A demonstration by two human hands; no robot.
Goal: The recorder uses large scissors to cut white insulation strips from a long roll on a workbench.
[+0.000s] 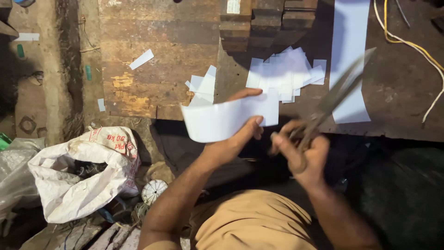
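Note:
My left hand (pixel 238 132) pinches a curled white paper strip (pixel 217 120) between thumb and fingers, just in front of the bench edge. My right hand (pixel 303 150) grips the handles of a pair of large metal scissors (pixel 340 90), whose blades point up and to the right, away from the strip. A heap of small cut white paper pieces (pixel 286 71) lies on the worn wooden workbench (pixel 157 69) behind the hands. A second, smaller pile of paper pieces (pixel 203 85) lies to its left.
A long white paper sheet (pixel 349 55) lies on the bench at right, beside yellow and white wires (pixel 416 46). A dark metal vise (pixel 266 21) stands at the bench's back. On the floor at left sits a white woven sack (pixel 78 171).

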